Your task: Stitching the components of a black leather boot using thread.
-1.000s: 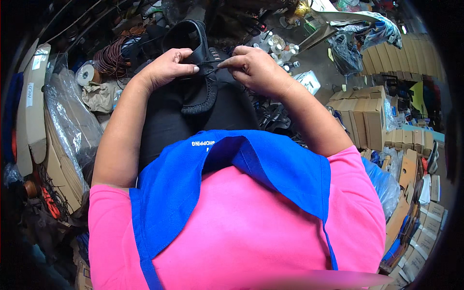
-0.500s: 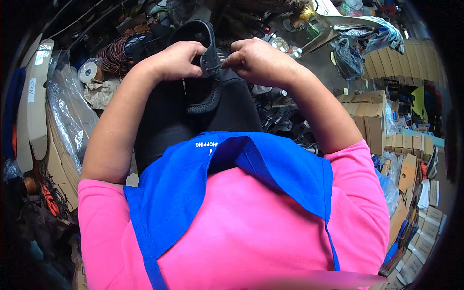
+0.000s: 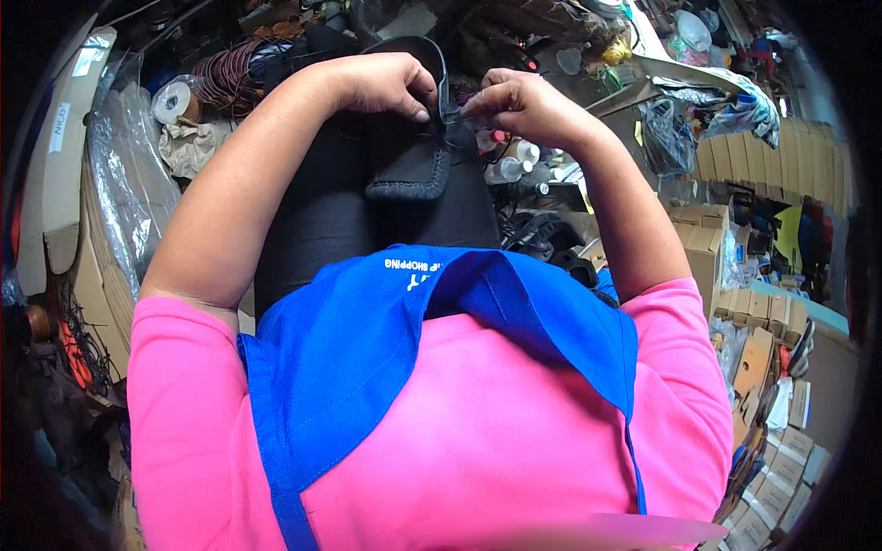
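A black shoe [image 3: 410, 163] with thick stitching round its toe rests on my lap, its toe toward me. My left hand [image 3: 390, 81] grips its raised side edge, with the thumb on the inner side and the fingers partly hidden. Just right of that edge, my right hand [image 3: 522, 103] is closed in a pinch close to the shoe. Something thin seems to run between its fingertips and the shoe, too fine to make out. Under the shoe are my black trousers [image 3: 303, 193], and a blue apron [image 3: 344, 358] lies over my front.
Several clear bottles [image 3: 507, 171] stand right of my knees, near black shoe parts [image 3: 542, 234]. At left are a white spool [image 3: 173, 101], a coil of brown cord [image 3: 225, 78] and plastic sheeting [image 3: 129, 174]. Cardboard boxes [image 3: 703, 243] line the right side.
The shoe has tipped, so its opening shows less and its toe lies flatter. My left hand has moved right and over the shoe; my right hand has shifted right, slightly away from it.
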A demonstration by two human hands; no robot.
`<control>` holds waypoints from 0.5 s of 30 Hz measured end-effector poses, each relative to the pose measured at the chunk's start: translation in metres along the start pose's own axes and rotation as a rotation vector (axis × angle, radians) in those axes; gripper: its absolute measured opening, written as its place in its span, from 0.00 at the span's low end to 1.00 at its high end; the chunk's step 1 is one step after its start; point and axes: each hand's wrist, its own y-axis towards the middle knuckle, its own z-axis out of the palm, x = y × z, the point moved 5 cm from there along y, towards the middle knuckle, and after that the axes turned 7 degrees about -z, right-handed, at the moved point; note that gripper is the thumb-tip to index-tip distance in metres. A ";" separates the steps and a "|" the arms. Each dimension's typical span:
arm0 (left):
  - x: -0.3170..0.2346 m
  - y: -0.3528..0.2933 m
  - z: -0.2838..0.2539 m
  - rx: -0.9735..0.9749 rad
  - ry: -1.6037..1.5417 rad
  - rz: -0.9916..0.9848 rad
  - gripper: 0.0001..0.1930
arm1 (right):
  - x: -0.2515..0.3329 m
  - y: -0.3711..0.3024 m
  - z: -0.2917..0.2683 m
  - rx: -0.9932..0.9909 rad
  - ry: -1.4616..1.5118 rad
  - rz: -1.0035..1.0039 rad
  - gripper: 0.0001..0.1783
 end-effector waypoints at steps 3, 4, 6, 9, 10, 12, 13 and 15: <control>0.005 0.002 0.001 -0.009 0.000 -0.023 0.14 | -0.009 0.009 0.000 0.045 0.081 0.051 0.19; 0.006 0.002 0.001 -0.005 -0.012 -0.028 0.14 | -0.008 0.011 -0.001 0.049 0.081 0.049 0.19; 0.011 0.006 0.003 0.002 -0.049 -0.012 0.13 | -0.003 0.016 -0.004 0.057 0.059 0.008 0.19; 0.013 0.007 0.005 0.007 -0.093 -0.005 0.13 | -0.004 0.021 -0.003 0.110 0.052 0.082 0.18; 0.011 0.008 0.005 0.006 -0.102 -0.009 0.13 | -0.005 0.021 -0.003 0.112 0.052 0.082 0.18; 0.009 0.007 0.004 0.008 -0.077 -0.020 0.13 | -0.004 0.023 -0.001 0.153 0.114 0.061 0.17; 0.009 0.006 0.003 0.010 -0.048 -0.030 0.13 | -0.005 0.022 0.000 0.154 0.113 0.060 0.17; 0.009 0.006 0.004 0.009 -0.065 -0.020 0.12 | -0.013 0.020 0.005 0.160 0.184 0.161 0.17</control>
